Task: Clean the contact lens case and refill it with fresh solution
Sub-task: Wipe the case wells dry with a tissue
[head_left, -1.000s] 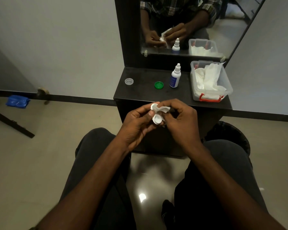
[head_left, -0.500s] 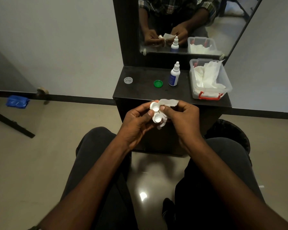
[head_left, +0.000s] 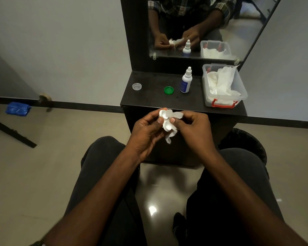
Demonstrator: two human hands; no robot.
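L hand (head_left: 146, 132): grip curled round the case (head_left: 164, 119), thumb tip on its left edge, fingers underneath; held in the air in front of the tabletop (head_left: 149, 98), above the lap.
R hand (head_left: 194, 126): grip pinching a tissue (head_left: 174, 115) against the case, thumb tip pressed beside the lower cup; other fingers curled in.
Case: white, two round cups, one above the other, upper one at the L fingertips; both cups w/o lids.
Tissue: one end bunched over the R fingers, the other end hangs twisted below the case.
Lids: clear lid (head_left: 137, 86) far left on tabletop; green lid (head_left: 168, 90) mid, just beside the bottle (head_left: 186, 82).
Bottle: upright, white w/ blue label, cap on; between green lid and the box (head_left: 243, 93).
Box: clear plastic, red latch at front, white tissues inside, right end of tabletop.
Hard to tell: whether cups hold liquid — too small; L fingers behind the case hidden; bottle label unreadable.
Mirror (head_left: 203, 27): shows both hands on case and tissue from the other side, top cut off by frame edge.
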